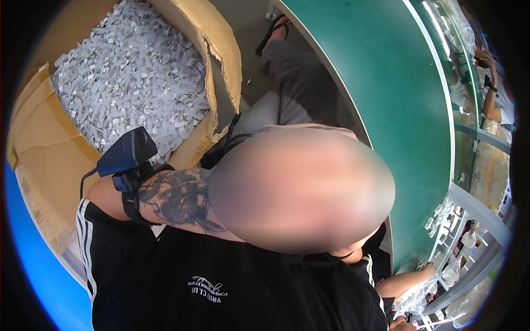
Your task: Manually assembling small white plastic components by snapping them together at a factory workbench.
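Green worktop (397, 99) curves away to the right of the person's fingers, above a grey floor (251, 69). From where I stand, a skin-toned blur hides both the left hand and the right hand; I cannot tell whether their fingers are spread, closed or gripping something. Nearest them, the tattooed left forearm (179, 201) crosses before a black shirt (221, 259), with a boxy black device (130, 151) strapped on. Beyond the fingers stretch grey trousers (306, 83). Ahead and left of the fingers stands a cardboard carton (52, 149), mouth upward, holding a heap of small pale pieces (135, 71). They look slim and lie every which way, so the heap shares no one long axis. For tidy handling, I'd judge, lift few at once, line them up lengthwise, and keep sleeve and strap off the torn cardboard edge. Farthest, right of the fingers, a co-worker's arm (406, 282) reaches toward the worktop's end.
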A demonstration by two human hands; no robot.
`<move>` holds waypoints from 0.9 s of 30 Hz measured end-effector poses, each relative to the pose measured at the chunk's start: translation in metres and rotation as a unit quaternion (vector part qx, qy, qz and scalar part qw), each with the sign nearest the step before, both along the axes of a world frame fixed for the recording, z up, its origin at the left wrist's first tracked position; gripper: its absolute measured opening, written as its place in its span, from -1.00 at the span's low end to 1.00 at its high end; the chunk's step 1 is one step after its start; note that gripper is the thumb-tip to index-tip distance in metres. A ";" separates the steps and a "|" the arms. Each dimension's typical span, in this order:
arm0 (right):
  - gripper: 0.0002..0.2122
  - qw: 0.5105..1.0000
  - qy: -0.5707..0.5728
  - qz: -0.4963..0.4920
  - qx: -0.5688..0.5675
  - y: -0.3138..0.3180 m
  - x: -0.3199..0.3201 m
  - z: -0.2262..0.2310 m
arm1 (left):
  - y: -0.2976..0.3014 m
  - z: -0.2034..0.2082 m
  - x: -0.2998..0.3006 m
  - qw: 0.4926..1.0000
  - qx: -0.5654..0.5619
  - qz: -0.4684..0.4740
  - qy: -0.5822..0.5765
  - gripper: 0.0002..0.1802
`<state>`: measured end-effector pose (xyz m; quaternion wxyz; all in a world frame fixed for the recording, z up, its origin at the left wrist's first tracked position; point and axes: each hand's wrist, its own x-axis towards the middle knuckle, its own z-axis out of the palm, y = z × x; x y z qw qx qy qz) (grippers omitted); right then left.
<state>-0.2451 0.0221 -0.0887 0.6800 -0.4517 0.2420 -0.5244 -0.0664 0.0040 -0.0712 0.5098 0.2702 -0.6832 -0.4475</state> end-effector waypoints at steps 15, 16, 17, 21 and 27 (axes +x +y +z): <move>-0.87 1.000 0.006 -0.001 -0.012 0.007 0.004 0.001 | -0.001 -0.002 0.004 1.000 -0.009 0.025 0.006 -0.57; -0.87 1.000 0.011 0.000 -0.019 0.006 0.003 0.001 | -0.003 -0.002 0.004 1.000 -0.012 0.019 0.007 -0.57; -0.87 1.000 0.012 -0.005 -0.021 0.005 0.001 0.000 | -0.005 -0.002 0.005 0.998 -0.062 0.017 -0.010 -0.57; -0.90 1.000 -0.002 0.009 -0.027 0.003 0.000 0.000 | -0.006 0.003 0.007 0.993 -0.099 0.020 -0.054 -0.63; -0.89 0.999 0.004 0.025 -0.025 0.001 0.000 0.004 | -0.012 0.015 0.010 0.990 -0.109 -0.003 -0.089 -0.64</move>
